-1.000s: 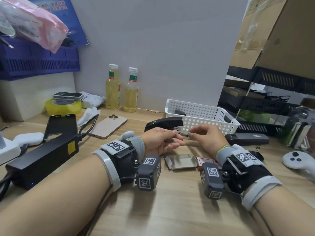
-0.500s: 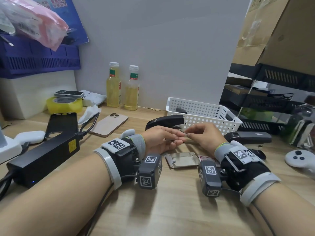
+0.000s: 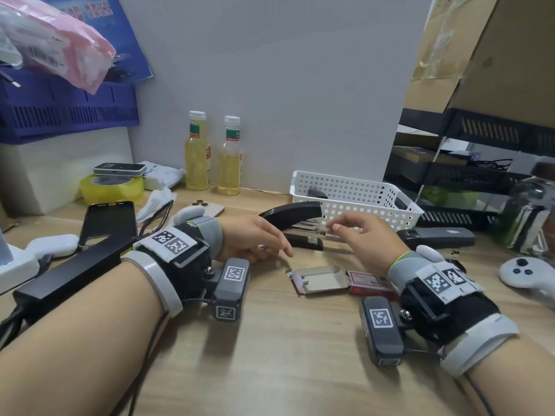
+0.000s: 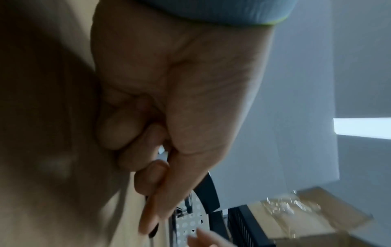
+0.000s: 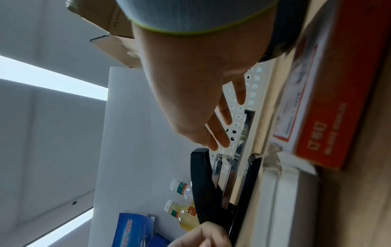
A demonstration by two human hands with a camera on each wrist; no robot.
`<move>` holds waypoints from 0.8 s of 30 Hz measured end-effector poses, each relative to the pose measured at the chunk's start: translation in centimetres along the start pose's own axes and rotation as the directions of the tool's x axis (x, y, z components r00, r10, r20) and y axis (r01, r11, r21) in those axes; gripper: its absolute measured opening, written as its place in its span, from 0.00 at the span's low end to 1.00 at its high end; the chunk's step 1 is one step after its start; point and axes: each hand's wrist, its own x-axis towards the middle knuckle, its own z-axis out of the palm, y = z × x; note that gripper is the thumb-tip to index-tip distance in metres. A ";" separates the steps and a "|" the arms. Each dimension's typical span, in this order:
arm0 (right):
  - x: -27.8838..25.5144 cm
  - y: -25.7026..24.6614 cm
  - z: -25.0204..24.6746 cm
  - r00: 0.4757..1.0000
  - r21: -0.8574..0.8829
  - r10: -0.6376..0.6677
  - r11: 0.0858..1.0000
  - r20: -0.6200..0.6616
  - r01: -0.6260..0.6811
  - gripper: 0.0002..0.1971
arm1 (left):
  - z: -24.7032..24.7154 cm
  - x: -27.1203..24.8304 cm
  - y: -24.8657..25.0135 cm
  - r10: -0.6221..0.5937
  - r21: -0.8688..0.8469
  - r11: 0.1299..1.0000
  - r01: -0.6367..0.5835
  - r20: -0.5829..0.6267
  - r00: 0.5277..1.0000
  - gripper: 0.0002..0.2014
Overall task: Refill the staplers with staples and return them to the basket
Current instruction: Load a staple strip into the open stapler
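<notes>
A black stapler (image 3: 292, 213) (image 5: 203, 192) lies on the wooden desk with its top arm swung up and its metal magazine bared, just in front of the white perforated basket (image 3: 360, 187) (image 5: 253, 86). My right hand (image 3: 345, 228) (image 5: 222, 127) hovers over the magazine with straight, spread fingers and holds nothing. My left hand (image 3: 264, 241) (image 4: 160, 158) sits left of the stapler's hinge, fingers curled, pinching a small pale staple strip (image 4: 162, 151) against the thumb. Inside the basket lies a second stapler (image 3: 316, 193). A third stapler (image 3: 438, 237) rests on the desk to the right.
An open staple tray (image 3: 319, 279) and a red staple box (image 3: 368, 282) (image 5: 338, 117) lie in front of the stapler. Two yellow bottles (image 3: 196, 151), a tape roll (image 3: 111, 187), a phone (image 3: 111, 219), a black power brick (image 3: 72, 271) and a white controller (image 3: 528, 273) ring the work area.
Both hands were pinching a staple strip together at the stapler's mouth. They have since parted: the right hand let go and spread its fingers, the left drew back leftwards.
</notes>
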 end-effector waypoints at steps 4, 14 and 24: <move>-0.8 -1.8 -0.1 0.982 -0.040 -0.170 0.984 0.086 0.174 0.03 | 0.8 -0.7 0.6 0.050 0.319 0.947 -0.048 0.001 0.999 0.08; -3.1 -4.0 0.8 0.849 -0.165 -0.069 0.970 0.525 0.181 0.07 | 1.4 0.3 0.8 0.132 0.624 0.777 -0.083 -0.033 0.991 0.08; -2.3 -3.0 0.1 0.910 -0.050 -0.100 0.990 0.403 0.131 0.01 | 0.8 0.4 -0.3 0.068 0.083 0.995 -0.063 -0.057 0.996 0.06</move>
